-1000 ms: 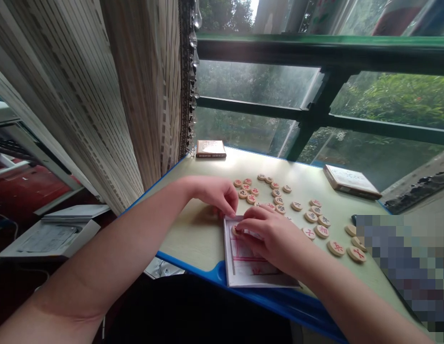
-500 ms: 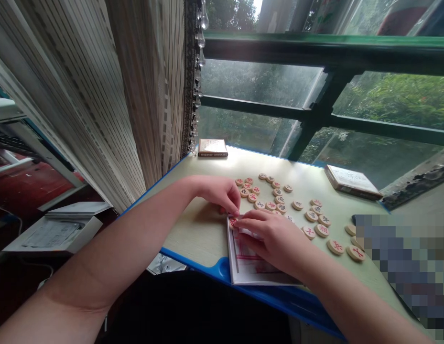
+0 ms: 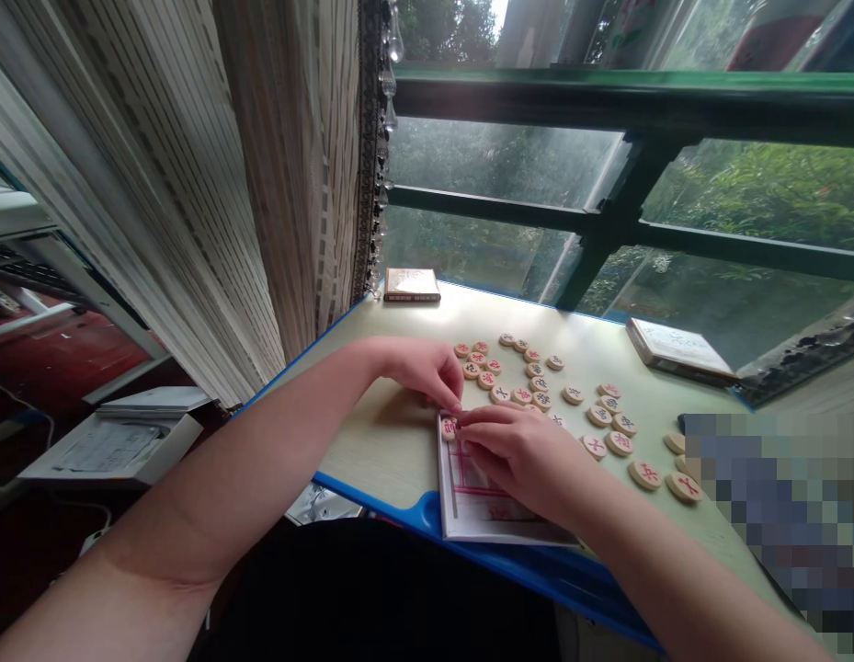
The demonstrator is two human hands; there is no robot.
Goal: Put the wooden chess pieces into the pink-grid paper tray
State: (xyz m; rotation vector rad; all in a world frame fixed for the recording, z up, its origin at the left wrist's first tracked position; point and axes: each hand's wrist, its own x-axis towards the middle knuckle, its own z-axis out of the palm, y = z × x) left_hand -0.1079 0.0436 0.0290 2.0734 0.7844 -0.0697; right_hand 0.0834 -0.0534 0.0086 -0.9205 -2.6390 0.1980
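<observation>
A shallow white box (image 3: 444,515) with a red-lined inside lies at the front edge of the table. In its upper left corner is a round wooden Chinese chess piece (image 3: 449,428) with a red character. My left hand (image 3: 432,370) is bent over that corner, thumb and forefinger pinched together; whatever they hold is hidden. From the right, my right hand (image 3: 513,443) reaches over the box with stretched fingers, their tips at the piece's right edge. It covers much of the box's inside. Several loose chess pieces (image 3: 620,443) in red and black are scattered behind and to the right.
One flat box (image 3: 412,285) lies at the table's back left, another (image 3: 680,349) at the back right. A window (image 3: 495,161) stands behind the table (image 3: 371,441), a striped curtain (image 3: 261,184) hangs left. An opened white box (image 3: 116,446) sits lower left.
My right fingertips have drawn back slightly to the right, so more of the red chess piece in the box corner shows. My left hand keeps its pinch at the corner.
</observation>
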